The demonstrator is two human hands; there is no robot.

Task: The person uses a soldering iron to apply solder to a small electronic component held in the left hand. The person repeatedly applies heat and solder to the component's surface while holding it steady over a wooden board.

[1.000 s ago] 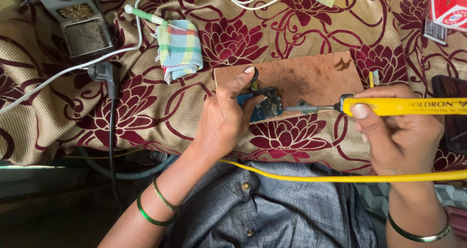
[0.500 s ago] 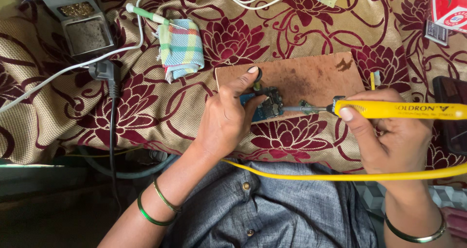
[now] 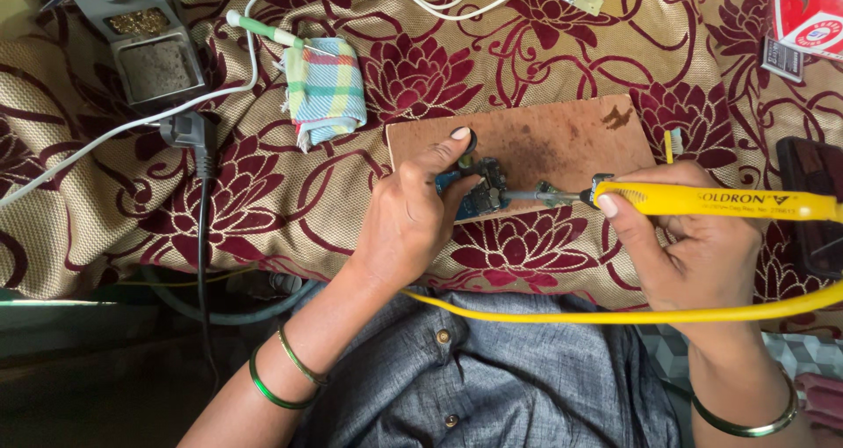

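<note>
Pinching a small blue circuit board (image 3: 479,193) against the brown work board (image 3: 562,145), the L hand (image 3: 413,224) has thumb and forefinger closed on the part's left edge, index tip pressed down just above it. Grip looks meant to stop the part sliding under the tool.

R hand (image 3: 694,255) is wrapped shut round the yellow handle of a soldering iron (image 3: 720,204), thumb on top near the front collar, pen-style, prob. for fine control. Metal tip runs left and meets the circuit board's right edge; exact contact pt too small to tell. Yellow cord (image 3: 562,314) trails from the iron across the lap, below both wrists, clear of the work area.

Circuit board sits at the lower edge of the work board, between the two hands. Work board shows dark scorch marks; judged to serve as a heat shield for the floral cloth (image 3: 263,193) beneath.

Outward:
- Folded checked rag (image 3: 327,92) up-left of the work board, w/ a green-and-white stick-like item (image 3: 263,31) just beside it.
- Grey stand (image 3: 145,39) w/ brass wool and sponge tray at top-left, well apart from the hands.
- Black plug (image 3: 189,132) and white cable (image 3: 88,145) cross the cloth at left.
- Dark phone-like slab (image 3: 812,202) at right edge; red packet (image 3: 808,13) top-right.
- Green bangles on both wrists; grey buttoned garment below.
</note>
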